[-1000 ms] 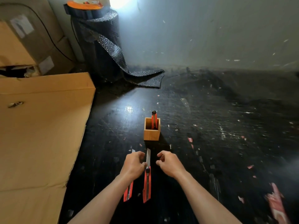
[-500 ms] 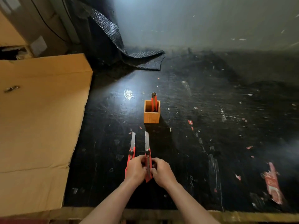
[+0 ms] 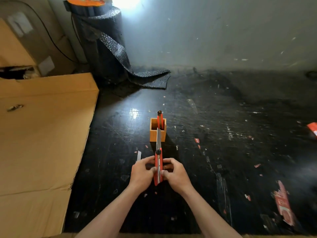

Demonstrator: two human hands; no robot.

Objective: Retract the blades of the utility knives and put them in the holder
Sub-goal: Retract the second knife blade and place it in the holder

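A red utility knife (image 3: pixel 158 166) is held between my left hand (image 3: pixel 142 171) and my right hand (image 3: pixel 175 174), lifted off the black floor. Its long metal blade (image 3: pixel 158 137) sticks out, pointing away from me toward the holder. The small wooden box holder (image 3: pixel 157 135) stands just beyond, with one red knife (image 3: pixel 160 120) upright inside it. The blade tip (image 3: pixel 138 155) of another knife shows on the floor beside my left hand; its body is hidden behind that hand.
Flat cardboard sheets (image 3: pixel 42 134) cover the floor on the left. A dark bubble-wrap roll (image 3: pixel 103 48) stands at the back against the wall. Red paper scraps (image 3: pixel 283 206) lie on the scuffed floor at the right.
Both hands have raised the right-hand knife off the floor, so its blade now overlaps the holder. The camera has tilted up again. The other knife stays on the floor.
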